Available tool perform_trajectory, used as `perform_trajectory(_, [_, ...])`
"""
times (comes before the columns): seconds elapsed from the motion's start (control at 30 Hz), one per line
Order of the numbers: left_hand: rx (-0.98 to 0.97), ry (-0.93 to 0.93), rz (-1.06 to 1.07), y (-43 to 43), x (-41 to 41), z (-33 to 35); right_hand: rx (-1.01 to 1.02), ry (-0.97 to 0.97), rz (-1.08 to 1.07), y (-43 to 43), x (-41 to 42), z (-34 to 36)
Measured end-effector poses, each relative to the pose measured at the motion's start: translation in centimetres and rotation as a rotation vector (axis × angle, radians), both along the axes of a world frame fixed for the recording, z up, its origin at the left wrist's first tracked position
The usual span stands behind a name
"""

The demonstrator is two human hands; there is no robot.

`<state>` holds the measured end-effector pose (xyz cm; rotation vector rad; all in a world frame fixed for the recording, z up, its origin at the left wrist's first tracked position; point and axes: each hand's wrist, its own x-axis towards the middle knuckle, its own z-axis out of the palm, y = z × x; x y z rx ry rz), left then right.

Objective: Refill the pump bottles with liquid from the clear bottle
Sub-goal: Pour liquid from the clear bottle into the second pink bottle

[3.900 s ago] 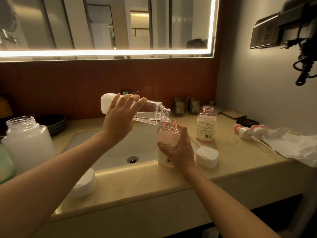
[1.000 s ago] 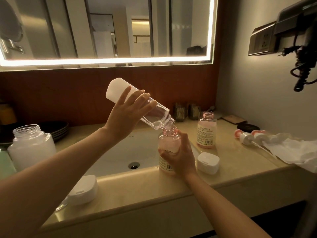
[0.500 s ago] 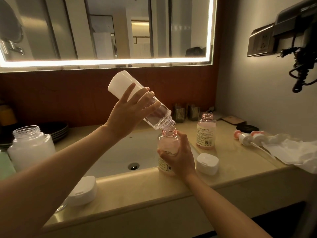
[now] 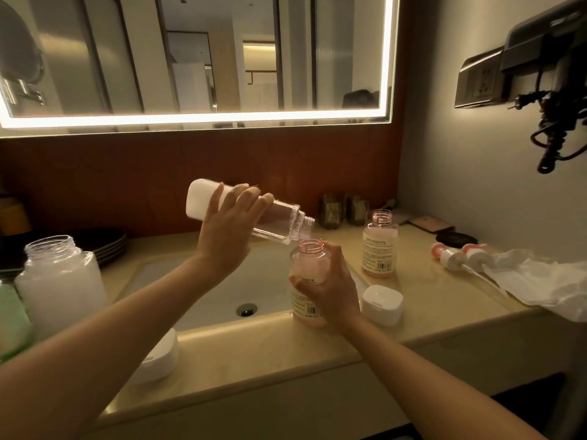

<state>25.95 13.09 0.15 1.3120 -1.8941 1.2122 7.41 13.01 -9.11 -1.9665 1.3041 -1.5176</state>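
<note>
My left hand (image 4: 227, 231) grips the clear bottle (image 4: 279, 223), tilted with its open mouth down and to the right, just above the neck of a pink pump bottle (image 4: 309, 265). That pink bottle stands open on the counter's front edge by the sink, and my right hand (image 4: 333, 290) wraps around its right side. A second open pink bottle (image 4: 380, 246) stands farther back on the right. Two pump heads (image 4: 457, 255) lie on the counter beyond it.
The sink basin (image 4: 222, 290) lies under my left arm. A white cap (image 4: 382, 304) sits right of the held bottle, another white lid (image 4: 158, 357) at front left. A large frosted open jar (image 4: 60, 284) stands left. A crumpled white cloth (image 4: 546, 281) lies far right.
The clear bottle has dropped from a steep tilt to a flatter one, its base lower. My right hand keeps holding the pink bottle in the same spot.
</note>
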Motion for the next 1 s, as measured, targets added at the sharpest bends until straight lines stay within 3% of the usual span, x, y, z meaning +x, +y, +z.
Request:
perform_trajectory(0.13, [0.230, 0.405, -0.132, -0.2, -0.4, -1.4, 0.053, -0.157, 0.076, -0.5, -0.8, 2.4])
perform_trajectory(0.27, [0.472, 0.872, -0.374, -0.4, -2.3, -1.1, 0.036, -0.176, 0.069, -1.4, -3.4, 5.8])
perform_trajectory(0.37, [0.607, 1.070, -0.487, -0.4, -4.7, -1.0, -0.013, -0.183, -0.003, -2.0, -6.7, 7.9])
perform_trajectory(0.7, [0.831, 1.281, -0.680, -2.9, -14.1, -1.2, 0.027, 0.033, -0.399, -2.3, -18.5, 7.0])
perform_trajectory(1.0, [0.836, 1.194, -0.710, -4.4, -21.3, -1.6, 0.158, 0.008, -0.356, -3.3, -21.9, 3.4])
